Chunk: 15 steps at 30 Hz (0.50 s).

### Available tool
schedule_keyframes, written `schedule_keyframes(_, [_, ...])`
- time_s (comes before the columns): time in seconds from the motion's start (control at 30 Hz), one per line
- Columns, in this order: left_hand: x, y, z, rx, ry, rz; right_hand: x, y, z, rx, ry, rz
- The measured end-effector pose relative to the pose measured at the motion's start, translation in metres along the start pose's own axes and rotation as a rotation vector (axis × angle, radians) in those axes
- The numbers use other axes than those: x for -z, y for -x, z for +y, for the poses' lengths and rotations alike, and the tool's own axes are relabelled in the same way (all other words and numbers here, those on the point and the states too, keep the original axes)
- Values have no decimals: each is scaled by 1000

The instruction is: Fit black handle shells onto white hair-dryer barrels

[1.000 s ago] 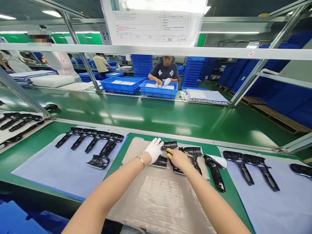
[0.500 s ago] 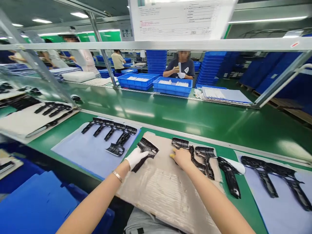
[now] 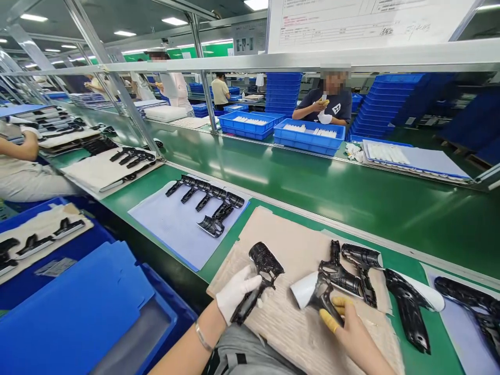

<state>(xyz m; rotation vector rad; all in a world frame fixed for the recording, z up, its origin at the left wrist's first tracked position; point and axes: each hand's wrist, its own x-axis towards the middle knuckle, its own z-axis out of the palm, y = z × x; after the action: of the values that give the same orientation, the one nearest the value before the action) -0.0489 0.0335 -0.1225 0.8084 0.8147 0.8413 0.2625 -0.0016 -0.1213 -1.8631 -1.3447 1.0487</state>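
A long, glossy green table (image 3: 312,187) stretches across a factory room, reflecting streaks of light. Silver metal posts (image 3: 200,62) and a pale crossrail (image 3: 242,63) frame it, with a printed sheet (image 3: 351,31) above the rail. Behind stand tall stacks of blue crates (image 3: 283,94). Bright rectangular lights (image 3: 174,21) dot the dark ceiling (image 3: 144,11); a green band (image 3: 215,50) lines the back.

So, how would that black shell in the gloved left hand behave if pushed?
The black shell is probably stiff: it juts past the left hand without sagging. It's likely light for its size, being open and thin-edged. Set down, its curved form might rock.
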Motion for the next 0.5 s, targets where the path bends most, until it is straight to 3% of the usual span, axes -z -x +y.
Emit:
schedule_keyframes(0.07, [-7,3,-3,22,48,36,-7,7,12,-74,-47,39])
schedule_keyframes(0.2, [-29,9,2,54,126,75,-19,21,12,-117,-280,-54])
schedule_keyframes(0.37, [-65,20,27,-18,171,93,-27,54,-21,-80,-595,-136])
schedule_keyframes(0.5, [-89,35,39,-171,112,111,-19,76,-58,135,-654,-170])
